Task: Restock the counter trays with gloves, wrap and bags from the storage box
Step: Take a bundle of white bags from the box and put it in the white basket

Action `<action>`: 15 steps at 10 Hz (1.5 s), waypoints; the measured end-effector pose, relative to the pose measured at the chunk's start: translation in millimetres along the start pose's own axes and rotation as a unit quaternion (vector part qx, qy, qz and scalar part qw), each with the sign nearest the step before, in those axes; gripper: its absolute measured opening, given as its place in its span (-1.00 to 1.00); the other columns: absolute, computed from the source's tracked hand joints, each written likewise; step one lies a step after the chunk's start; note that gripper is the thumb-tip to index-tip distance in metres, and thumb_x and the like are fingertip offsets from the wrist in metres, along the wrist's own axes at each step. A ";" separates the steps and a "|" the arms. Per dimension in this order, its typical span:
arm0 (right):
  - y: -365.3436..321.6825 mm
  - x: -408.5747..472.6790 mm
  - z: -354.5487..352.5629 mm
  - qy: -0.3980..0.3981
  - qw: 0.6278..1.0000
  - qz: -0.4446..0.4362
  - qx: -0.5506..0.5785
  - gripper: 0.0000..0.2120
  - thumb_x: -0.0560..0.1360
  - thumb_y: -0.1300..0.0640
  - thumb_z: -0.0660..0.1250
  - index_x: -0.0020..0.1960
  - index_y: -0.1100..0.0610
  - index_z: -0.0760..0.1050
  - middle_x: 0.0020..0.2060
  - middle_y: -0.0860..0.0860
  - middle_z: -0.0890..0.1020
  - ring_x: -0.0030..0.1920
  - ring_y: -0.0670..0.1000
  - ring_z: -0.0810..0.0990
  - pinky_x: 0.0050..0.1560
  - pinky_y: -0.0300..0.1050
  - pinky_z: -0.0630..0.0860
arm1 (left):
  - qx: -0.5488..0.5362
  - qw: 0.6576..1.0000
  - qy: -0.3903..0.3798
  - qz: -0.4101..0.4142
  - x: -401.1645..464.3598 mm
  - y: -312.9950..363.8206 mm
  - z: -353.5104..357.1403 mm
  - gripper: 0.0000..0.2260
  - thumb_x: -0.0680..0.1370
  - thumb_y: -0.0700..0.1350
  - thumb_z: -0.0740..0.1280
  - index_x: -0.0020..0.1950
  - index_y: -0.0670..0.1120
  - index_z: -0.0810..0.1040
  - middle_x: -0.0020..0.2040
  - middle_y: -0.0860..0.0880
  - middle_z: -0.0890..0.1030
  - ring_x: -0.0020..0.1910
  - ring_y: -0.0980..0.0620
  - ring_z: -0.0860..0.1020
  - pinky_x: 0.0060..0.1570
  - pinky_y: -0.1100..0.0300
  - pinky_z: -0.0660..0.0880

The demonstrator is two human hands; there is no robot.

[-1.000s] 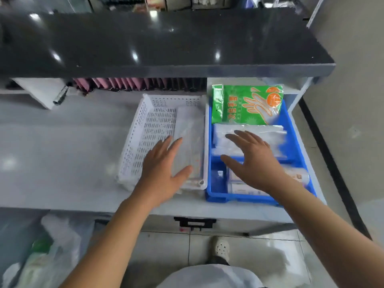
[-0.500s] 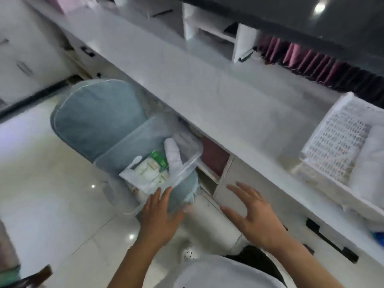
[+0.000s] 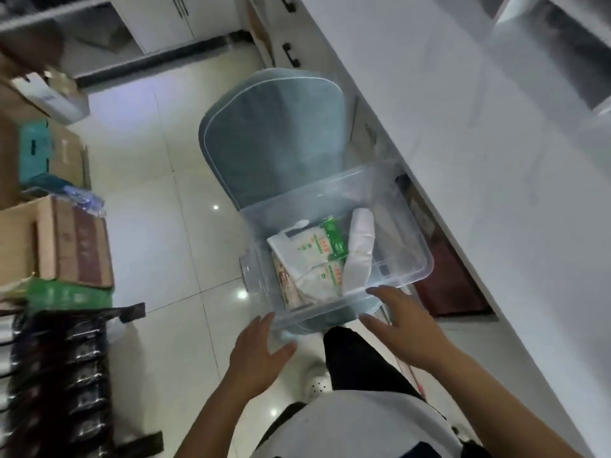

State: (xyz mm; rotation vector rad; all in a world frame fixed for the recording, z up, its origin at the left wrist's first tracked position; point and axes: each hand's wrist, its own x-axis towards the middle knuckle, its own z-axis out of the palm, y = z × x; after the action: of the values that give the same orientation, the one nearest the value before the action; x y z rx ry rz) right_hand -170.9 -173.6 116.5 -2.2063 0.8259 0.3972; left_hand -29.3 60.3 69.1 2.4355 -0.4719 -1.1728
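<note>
Storage box [image 3: 410, 226] just beyond both hands' spread fingers [image 3: 380, 294], seemingly untouched.

Person seen from above: both forearms bare, no sleeves in view, no watch/rings/gloves on left hand [image 3: 256, 353] or right hand [image 3: 401, 328]. Wears white top [image 3: 363, 428] w/ dark patch near lower hem at bottom edge of frame, detail too blurred to read; black trousers [image 3: 358, 361] below it. One white clog-type shoe [image 3: 316, 382] w/ small vent holes on the upper, partly hidden behind trouser leg; other foot not visible.
</note>
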 end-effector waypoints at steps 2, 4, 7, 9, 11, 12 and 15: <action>41.4 131.7 17.7 -0.135 0.984 0.037 -0.113 -0.42 0.54 -0.20 0.23 0.50 -0.04 0.28 0.47 0.01 0.38 0.44 0.10 0.35 0.40 0.08 0.30 | -0.104 0.990 -0.023 -0.096 70.1 27.9 -8.5 -0.35 0.55 0.10 0.39 0.58 0.04 0.20 0.57 -0.01 0.25 0.50 0.02 0.27 0.40 0.17 0.20; 74.8 179.0 58.2 -0.167 0.958 0.059 -0.228 -0.49 0.54 -0.28 0.09 0.36 -0.03 0.38 0.32 0.04 0.48 0.34 0.13 0.40 0.37 0.22 0.19 | -0.215 0.958 -0.050 -0.183 164.7 44.0 16.7 -0.38 0.54 -0.02 0.40 0.55 0.01 0.25 0.51 -0.07 0.34 0.32 0.04 0.39 0.12 0.25 0.30; 101.1 192.4 96.1 -0.067 0.957 0.068 -0.274 -0.36 0.49 -0.36 -0.06 0.22 0.01 0.54 0.29 0.05 0.58 0.33 0.15 0.47 0.34 0.19 0.19 | -0.245 0.939 0.009 -0.242 298.1 13.1 72.0 -0.21 0.46 -0.22 0.48 0.58 -0.13 0.12 0.47 -0.16 0.39 0.37 -0.18 0.44 0.24 0.07 0.45; 108.1 190.0 106.7 0.025 0.963 0.036 -0.267 -0.50 0.52 -0.27 0.08 0.13 0.04 0.59 0.19 0.04 0.65 0.23 0.15 0.55 0.26 0.11 0.28 | -0.267 0.896 0.113 -0.338 357.3 -6.1 81.9 -0.43 0.46 -0.14 0.48 0.41 -0.19 0.36 0.35 -0.19 0.47 0.24 -0.21 0.52 0.00 0.08 0.42; 108.8 190.5 110.4 0.051 0.965 0.045 -0.252 -0.53 0.52 -0.25 0.12 0.15 0.04 0.60 0.18 0.01 0.66 0.20 0.13 0.58 0.21 0.10 0.38 | -0.349 0.842 0.202 -0.357 379.4 -6.2 84.2 -0.58 0.53 -0.20 0.37 0.37 -0.16 0.40 0.29 -0.16 0.53 0.24 -0.18 0.54 0.10 0.06 0.54; 107.1 191.0 109.6 0.037 0.965 0.063 -0.253 -0.54 0.52 -0.23 0.11 0.14 0.02 0.59 0.18 0.00 0.66 0.20 0.12 0.57 0.21 0.08 0.36 | -0.037 0.954 0.085 -0.285 368.4 7.1 80.2 -0.83 0.58 -0.12 0.22 0.05 -0.20 0.52 -0.04 -0.16 0.54 0.24 -0.09 0.50 -0.03 0.19 0.32; 84.6 205.9 90.6 -0.010 0.982 0.120 -0.144 -0.56 0.52 -0.21 0.26 0.29 -0.01 0.54 0.30 -0.01 0.58 0.32 0.10 0.50 0.34 0.09 0.35 | -0.486 0.819 0.159 -0.261 333.9 29.6 53.8 -0.69 0.50 -0.30 0.41 0.16 -0.01 0.51 0.02 0.06 0.59 0.06 -0.09 0.61 0.04 -0.10 0.64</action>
State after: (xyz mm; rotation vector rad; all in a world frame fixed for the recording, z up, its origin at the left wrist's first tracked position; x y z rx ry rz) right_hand -76.5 -242.0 -93.6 -2.3669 1.0844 0.6941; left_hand 121.7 -129.4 -168.5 1.7566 0.7823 -0.8158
